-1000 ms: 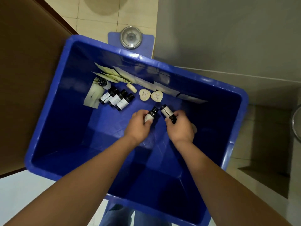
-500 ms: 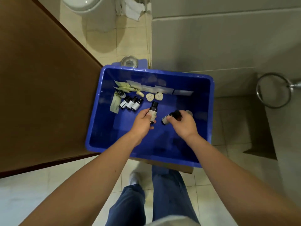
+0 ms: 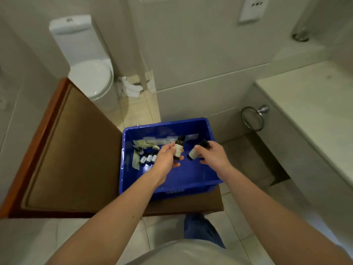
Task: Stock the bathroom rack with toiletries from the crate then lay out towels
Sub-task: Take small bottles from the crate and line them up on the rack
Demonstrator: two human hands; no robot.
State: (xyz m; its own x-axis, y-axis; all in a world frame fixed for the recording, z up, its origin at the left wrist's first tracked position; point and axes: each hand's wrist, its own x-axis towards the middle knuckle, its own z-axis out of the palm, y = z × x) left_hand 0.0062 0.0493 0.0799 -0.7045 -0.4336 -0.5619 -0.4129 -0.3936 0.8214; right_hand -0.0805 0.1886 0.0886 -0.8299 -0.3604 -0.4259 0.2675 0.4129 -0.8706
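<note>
A blue plastic crate (image 3: 202, 181) stands on the floor below me. My left hand (image 3: 165, 159) holds a small dark bottle with a pale label (image 3: 179, 148) upright above the crate. My right hand (image 3: 214, 155) grips a second dark bottle (image 3: 193, 153), tilted with its cap pointing up and right. Inside the crate, at its far left, lie several more small dark bottles (image 3: 148, 158) and pale sachets (image 3: 145, 143). No rack or towels are in view.
An open brown wooden door (image 3: 72, 159) stands left of the crate. A white toilet (image 3: 89, 73) is at the back left. A pale counter (image 3: 313, 104) runs along the right, with a metal towel ring (image 3: 252, 119) on its side. The tiled wall is straight ahead.
Both hands have lifted a bottle each out of the crate. My view has risen and pulled back, so the toilet, the counter and the wall now show.
</note>
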